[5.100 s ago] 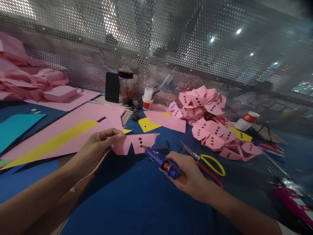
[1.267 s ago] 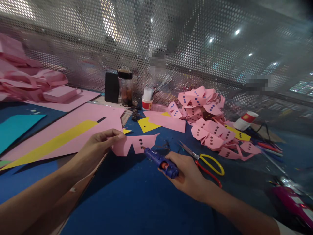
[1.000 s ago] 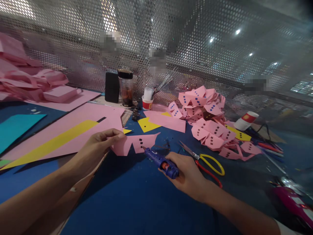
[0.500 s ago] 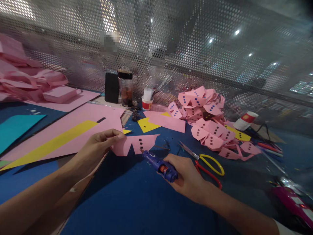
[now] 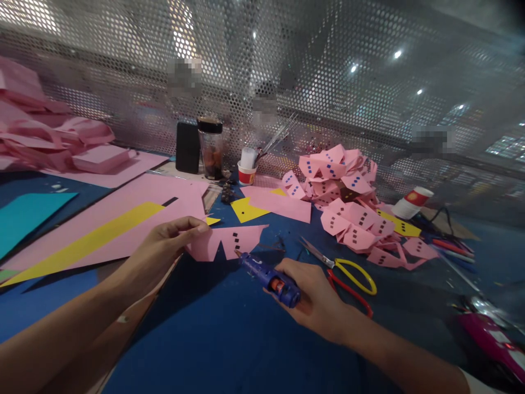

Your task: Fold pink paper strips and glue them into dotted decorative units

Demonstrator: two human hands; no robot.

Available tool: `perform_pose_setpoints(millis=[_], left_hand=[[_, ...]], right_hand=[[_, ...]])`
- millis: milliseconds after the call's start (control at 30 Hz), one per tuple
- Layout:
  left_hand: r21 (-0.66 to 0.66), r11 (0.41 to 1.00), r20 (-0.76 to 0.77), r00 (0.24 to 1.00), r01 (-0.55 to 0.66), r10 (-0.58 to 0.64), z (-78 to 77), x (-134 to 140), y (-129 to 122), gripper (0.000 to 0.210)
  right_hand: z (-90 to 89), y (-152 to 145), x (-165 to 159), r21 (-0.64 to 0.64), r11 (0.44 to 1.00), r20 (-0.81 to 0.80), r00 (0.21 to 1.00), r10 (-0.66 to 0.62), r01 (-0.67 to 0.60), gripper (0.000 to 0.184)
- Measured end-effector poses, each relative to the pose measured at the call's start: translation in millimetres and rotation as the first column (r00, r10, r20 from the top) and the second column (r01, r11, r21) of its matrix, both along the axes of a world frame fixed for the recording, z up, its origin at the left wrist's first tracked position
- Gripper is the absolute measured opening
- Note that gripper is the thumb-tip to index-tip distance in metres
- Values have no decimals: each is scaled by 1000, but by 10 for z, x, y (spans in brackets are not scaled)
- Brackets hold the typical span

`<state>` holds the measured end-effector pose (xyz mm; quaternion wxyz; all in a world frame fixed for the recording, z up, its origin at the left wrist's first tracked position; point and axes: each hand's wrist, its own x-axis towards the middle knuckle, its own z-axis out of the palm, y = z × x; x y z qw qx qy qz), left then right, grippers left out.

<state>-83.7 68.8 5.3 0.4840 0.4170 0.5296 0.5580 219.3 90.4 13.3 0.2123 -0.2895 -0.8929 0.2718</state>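
Between thumb and fingers, my left hand (image 5: 178, 235) pinches the left end of a pink paper cutout (image 5: 207, 243). The cutout has a V-shaped notch in its lower edge and a column of three small black squares. My right hand (image 5: 314, 290) is wrapped round a blue hot glue gun (image 5: 262, 273), whose trigger is hidden. The gun's nozzle points up and left and sits at the lowest black square; whether it touches the paper I cannot tell. Scissors (image 5: 328, 262) with one yellow and one red handle lie just beyond my right hand.
Pink cutouts with dark squares (image 5: 353, 219) are heaped at the back right. More folded pink paper (image 5: 36, 131) is piled at the far left. A lidded tumbler (image 5: 211, 150) and a paper cup (image 5: 246, 175) stand by the perforated metal screen (image 5: 287, 65). A magenta tool (image 5: 488, 339) lies at right.
The rear of the glue gun has shifted very slightly down and right in my right hand. My left hand and the pink cutout look unmoved.
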Motion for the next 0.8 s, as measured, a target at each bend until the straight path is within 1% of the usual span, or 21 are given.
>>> perform_pose_setpoints(millis=[133, 200, 333, 467, 533, 667, 733, 800], left_hand=[[4, 1000, -29, 999, 26, -26, 17, 11, -2, 20], [8, 999, -37, 998, 42, -41, 26, 21, -3, 22], [5, 999, 6, 999, 52, -52, 34, 32, -4, 16], [-13, 996, 20, 996, 90, -89, 48, 45, -23, 25], [-12, 996, 2, 996, 91, -91, 49, 55, -34, 23], [3, 995, -62, 993, 101, -101, 0, 63, -33, 18], [-7, 992, -87, 988, 128, -128, -48, 61, -18, 19], [-11, 992, -89, 988, 127, -127, -100, 58, 1, 21]], right_hand=[[-9, -9, -7, -1, 1000, -21, 1000, -11, 11, 19], [-9, -14, -16, -7, 1000, -23, 1000, 2, -2, 18], [-2, -23, -36, -18, 999, -20, 999, 33, -33, 15], [-2, -36, -46, -7, 999, -33, 998, 49, -49, 15], [-1, -45, -49, -6, 998, -39, 997, 64, -65, 15], [-33, -53, -57, -8, 996, -70, 993, 93, -94, 14], [-85, -50, -60, 7, 995, -86, 991, 99, -98, 13], [-151, -47, -64, 31, 995, -90, 991, 102, -99, 15]])
